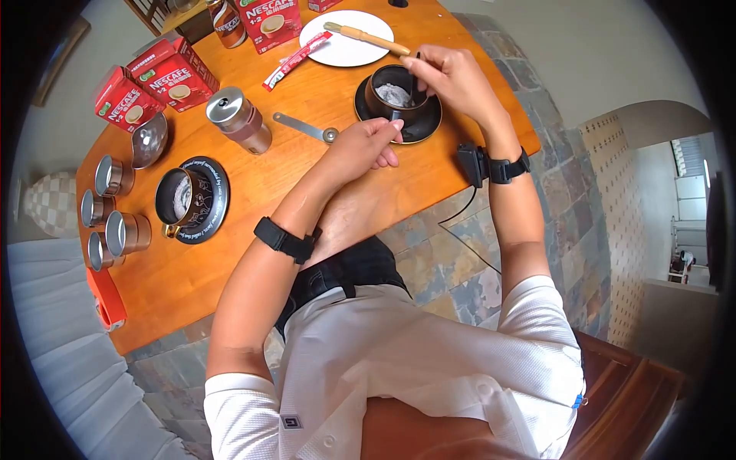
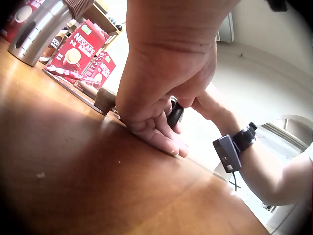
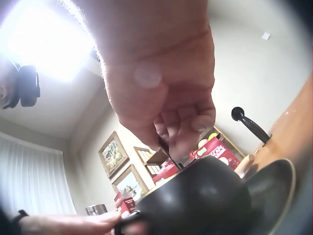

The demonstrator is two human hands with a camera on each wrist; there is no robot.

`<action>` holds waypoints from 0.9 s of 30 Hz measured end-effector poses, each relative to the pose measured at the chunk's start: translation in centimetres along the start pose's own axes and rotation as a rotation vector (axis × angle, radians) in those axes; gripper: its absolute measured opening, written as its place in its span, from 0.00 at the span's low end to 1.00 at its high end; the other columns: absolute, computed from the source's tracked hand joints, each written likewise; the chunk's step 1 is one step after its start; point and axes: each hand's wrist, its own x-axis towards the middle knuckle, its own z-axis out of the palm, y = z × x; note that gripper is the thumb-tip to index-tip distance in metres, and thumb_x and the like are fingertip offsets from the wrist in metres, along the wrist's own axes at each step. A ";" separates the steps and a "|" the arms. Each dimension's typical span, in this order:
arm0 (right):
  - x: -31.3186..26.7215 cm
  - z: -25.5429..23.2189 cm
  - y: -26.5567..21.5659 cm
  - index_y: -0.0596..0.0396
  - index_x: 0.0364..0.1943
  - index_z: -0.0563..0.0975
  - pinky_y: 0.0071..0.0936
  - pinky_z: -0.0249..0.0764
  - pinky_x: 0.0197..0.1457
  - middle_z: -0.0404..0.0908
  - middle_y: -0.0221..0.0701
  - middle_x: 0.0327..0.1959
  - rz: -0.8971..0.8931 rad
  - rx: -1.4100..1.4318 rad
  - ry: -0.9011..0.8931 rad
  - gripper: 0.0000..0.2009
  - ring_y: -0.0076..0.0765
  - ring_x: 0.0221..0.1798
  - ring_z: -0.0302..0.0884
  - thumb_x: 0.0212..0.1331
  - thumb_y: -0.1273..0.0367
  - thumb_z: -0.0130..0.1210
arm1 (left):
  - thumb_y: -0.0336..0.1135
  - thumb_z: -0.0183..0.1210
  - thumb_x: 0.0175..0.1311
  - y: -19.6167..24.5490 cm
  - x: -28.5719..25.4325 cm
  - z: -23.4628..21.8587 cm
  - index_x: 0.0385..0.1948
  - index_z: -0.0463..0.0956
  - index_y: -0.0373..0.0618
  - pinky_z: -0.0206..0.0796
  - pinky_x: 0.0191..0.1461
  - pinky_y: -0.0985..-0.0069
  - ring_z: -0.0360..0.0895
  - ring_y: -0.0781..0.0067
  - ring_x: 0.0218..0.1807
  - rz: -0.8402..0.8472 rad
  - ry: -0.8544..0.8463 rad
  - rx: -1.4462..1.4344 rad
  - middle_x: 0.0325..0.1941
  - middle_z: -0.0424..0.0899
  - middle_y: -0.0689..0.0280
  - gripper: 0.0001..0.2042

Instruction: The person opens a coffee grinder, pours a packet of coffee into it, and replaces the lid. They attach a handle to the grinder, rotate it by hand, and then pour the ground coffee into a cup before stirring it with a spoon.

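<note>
A black cup [image 1: 372,103] with whitish powdery contents stands on a black saucer [image 1: 429,132] at the table's right side. My left hand [image 1: 359,153] pinches the cup's handle, seen as a dark loop in the left wrist view, where my left hand [image 2: 166,83] rests low by the tabletop. Above the cup, my right hand [image 1: 456,80] pinches a thin dark utensil that reaches down into it. In the right wrist view, my right hand [image 3: 161,93] is over the cup [image 3: 195,200], and the utensil [image 3: 170,155] enters at the rim; its lower end is hidden.
A white plate [image 1: 345,52] with a wooden-handled brush [image 1: 368,37] lies beyond the cup. Nearby are a red stick packet [image 1: 297,60], a measuring spoon [image 1: 303,126] and a metal grinder [image 1: 239,120]. Leftward stand Nescafe boxes [image 1: 175,75], several metal cups [image 1: 128,231] and another black cup [image 1: 173,198].
</note>
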 end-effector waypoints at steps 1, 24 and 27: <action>-0.4 -0.1 -0.5 0.60 0.28 0.80 0.26 0.74 0.28 0.79 0.32 0.18 0.050 0.022 -0.062 0.16 0.25 0.21 0.77 0.68 0.61 0.58 | 0.55 0.46 0.77 0.0 0.0 0.1 0.39 0.77 0.48 0.69 0.37 0.84 0.78 0.84 0.30 -0.014 0.000 0.004 0.28 0.85 0.69 0.20; -0.6 -2.3 -1.5 0.65 0.40 0.80 0.29 0.79 0.39 0.84 0.35 0.27 0.082 -0.205 -0.156 0.15 0.32 0.30 0.83 0.72 0.65 0.50 | 0.58 0.49 0.74 -0.4 0.7 -0.1 0.37 0.78 0.49 0.71 0.35 0.82 0.79 0.81 0.28 0.003 -0.002 -0.004 0.26 0.85 0.67 0.21; -1.0 -1.6 -2.0 0.64 0.41 0.79 0.24 0.77 0.41 0.83 0.31 0.31 0.144 0.038 -0.274 0.14 0.25 0.34 0.82 0.74 0.65 0.49 | 0.57 0.49 0.74 -0.6 0.7 0.1 0.37 0.78 0.46 0.70 0.34 0.80 0.78 0.79 0.26 0.009 0.013 -0.022 0.25 0.84 0.65 0.22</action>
